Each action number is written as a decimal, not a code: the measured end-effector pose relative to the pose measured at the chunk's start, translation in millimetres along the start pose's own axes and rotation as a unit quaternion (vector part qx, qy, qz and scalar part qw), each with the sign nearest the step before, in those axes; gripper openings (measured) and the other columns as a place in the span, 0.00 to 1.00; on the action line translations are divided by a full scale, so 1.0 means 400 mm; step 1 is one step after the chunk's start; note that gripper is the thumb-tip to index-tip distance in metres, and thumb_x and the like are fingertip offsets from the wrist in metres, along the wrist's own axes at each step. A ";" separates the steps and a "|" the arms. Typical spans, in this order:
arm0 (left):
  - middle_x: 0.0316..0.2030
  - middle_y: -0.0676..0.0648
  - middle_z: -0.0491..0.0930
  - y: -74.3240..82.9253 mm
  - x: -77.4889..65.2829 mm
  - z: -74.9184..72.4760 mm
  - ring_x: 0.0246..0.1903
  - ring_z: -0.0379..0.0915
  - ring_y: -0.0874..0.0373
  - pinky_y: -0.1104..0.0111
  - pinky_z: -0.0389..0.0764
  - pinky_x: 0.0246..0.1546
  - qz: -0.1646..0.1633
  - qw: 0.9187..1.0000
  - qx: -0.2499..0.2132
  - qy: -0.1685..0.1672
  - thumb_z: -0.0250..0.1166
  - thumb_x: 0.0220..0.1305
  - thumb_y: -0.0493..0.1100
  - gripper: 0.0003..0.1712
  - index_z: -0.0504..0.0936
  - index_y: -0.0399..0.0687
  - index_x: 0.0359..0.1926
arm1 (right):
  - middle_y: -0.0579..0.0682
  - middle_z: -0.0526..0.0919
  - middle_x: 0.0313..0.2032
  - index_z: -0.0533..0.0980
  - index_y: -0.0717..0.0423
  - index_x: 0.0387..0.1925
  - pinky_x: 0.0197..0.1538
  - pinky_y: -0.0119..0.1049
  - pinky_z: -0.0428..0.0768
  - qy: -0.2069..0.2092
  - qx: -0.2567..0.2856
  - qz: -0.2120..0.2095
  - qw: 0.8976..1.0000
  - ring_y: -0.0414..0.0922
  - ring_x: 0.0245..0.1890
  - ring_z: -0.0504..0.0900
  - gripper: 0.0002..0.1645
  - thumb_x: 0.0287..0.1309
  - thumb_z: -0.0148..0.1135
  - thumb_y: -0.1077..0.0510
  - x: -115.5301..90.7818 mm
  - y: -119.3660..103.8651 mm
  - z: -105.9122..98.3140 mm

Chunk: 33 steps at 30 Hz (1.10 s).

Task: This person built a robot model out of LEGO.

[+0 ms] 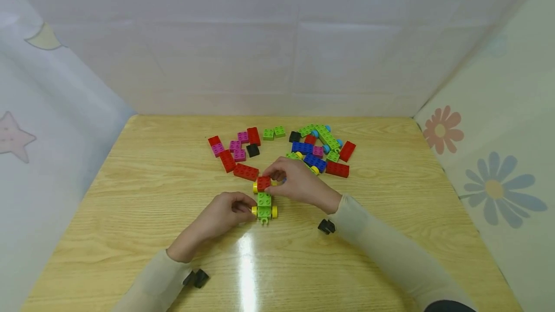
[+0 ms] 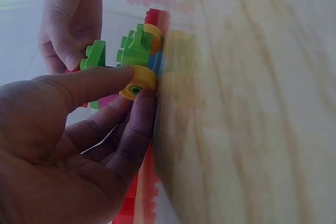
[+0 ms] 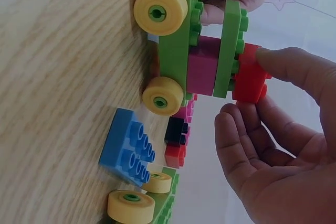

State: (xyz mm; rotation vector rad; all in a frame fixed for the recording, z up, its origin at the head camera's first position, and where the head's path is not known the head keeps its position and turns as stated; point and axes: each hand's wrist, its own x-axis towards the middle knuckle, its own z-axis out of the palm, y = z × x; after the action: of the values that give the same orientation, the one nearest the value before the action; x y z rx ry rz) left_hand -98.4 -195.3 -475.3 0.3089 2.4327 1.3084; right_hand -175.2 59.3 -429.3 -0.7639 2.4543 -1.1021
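Observation:
A small toy car with a green wheeled base point(image 3: 174, 59) and yellow wheels stands on the table between the hands. Its stack is a magenta brick point(image 3: 203, 65), a long green brick point(image 3: 229, 51) overhanging it, and a red brick point(image 1: 263, 183) on top, at the far end. My right hand point(image 1: 299, 179) pinches this red brick between thumb and fingers. Low at the near end, my left hand point(image 1: 223, 213) holds a yellow wheel point(image 2: 142, 76) of the base between thumb and fingers. The magenta brick is hidden from above by the green one.
Red bricks point(image 1: 245, 172), magenta bricks point(image 1: 239, 155) and a black brick point(image 1: 253, 150) lie beyond the car. Two green bricks point(image 1: 268, 134) lie farther back. At the back right are blue bricks point(image 1: 302, 148) and another green wheeled base point(image 1: 328, 137) with blue wheels.

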 end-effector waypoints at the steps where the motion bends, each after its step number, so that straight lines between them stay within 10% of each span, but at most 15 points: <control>1: 0.44 0.48 0.93 0.000 0.000 0.000 0.43 0.88 0.60 0.72 0.87 0.45 -0.001 1.000 0.000 0.000 0.76 0.73 0.40 0.12 0.91 0.43 0.54 | 0.44 0.87 0.51 0.89 0.45 0.56 0.62 0.44 0.88 0.000 0.001 0.002 1.000 0.50 0.54 0.89 0.18 0.67 0.82 0.51 -0.001 0.001 0.000; 33: 0.43 0.49 0.93 -0.007 0.006 0.001 0.43 0.87 0.60 0.72 0.86 0.45 -0.004 1.000 0.002 -0.002 0.75 0.73 0.41 0.12 0.91 0.44 0.54 | 0.43 0.88 0.48 0.89 0.47 0.54 0.58 0.42 0.88 0.002 -0.012 0.008 1.000 0.48 0.52 0.88 0.18 0.65 0.82 0.52 0.000 0.003 0.006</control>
State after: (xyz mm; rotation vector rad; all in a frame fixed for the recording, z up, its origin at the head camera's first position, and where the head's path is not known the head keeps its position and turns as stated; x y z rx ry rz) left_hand -100.4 -195.9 -478.4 0.3024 2.4316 1.2994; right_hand -174.5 58.5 -431.8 -0.7490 2.4782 -1.0709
